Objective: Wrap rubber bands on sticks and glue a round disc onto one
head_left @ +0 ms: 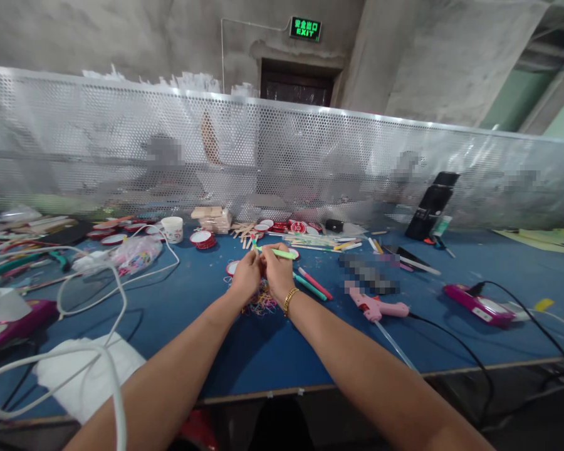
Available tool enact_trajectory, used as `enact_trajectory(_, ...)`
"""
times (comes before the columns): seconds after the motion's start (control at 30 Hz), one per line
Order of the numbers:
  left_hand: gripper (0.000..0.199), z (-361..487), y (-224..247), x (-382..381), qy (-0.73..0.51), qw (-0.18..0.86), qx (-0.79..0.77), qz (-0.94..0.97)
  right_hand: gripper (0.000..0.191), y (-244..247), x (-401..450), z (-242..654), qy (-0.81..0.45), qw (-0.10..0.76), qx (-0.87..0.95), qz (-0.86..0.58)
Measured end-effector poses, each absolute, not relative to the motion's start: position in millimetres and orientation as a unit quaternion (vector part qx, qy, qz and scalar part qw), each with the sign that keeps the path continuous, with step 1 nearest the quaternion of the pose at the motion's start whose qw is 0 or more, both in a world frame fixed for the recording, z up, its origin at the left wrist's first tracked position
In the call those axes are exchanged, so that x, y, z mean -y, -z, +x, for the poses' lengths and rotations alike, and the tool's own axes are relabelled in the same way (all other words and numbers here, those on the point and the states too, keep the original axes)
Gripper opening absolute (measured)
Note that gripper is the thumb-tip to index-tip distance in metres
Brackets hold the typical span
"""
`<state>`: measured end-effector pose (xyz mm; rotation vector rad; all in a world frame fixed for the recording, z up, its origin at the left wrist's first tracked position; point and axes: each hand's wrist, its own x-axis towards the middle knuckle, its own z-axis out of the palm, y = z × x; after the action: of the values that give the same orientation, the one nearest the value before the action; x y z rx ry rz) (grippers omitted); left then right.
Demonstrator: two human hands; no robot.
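My right hand is closed around a light green marker, which points to the left. Close beside it, my left hand is pinched on a small stick with a red tip. The two hands nearly touch above a tangle of coloured threads on the blue table. A white disc with a red rim lies partly behind my left hand. Just right of my right hand lie a teal marker and a red marker.
A pink glue gun with a black cord lies on the right of the blue table. Farther back are a paper cup, stacked red-rimmed discs and wooden sticks. White cables loop at the left. A perforated metal screen stands behind.
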<state>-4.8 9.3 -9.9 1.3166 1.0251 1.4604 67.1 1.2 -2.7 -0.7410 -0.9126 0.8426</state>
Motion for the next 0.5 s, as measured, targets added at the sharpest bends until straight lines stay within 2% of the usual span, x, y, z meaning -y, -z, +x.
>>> enact_trajectory(0.5, 0.024, -7.2, 19.2, -18.2, -0.587, 0.411, -0.417, 0.559, 0.013, 2.2, -1.2, 65.4, -0.396, 0.758, 0.398, -0.333)
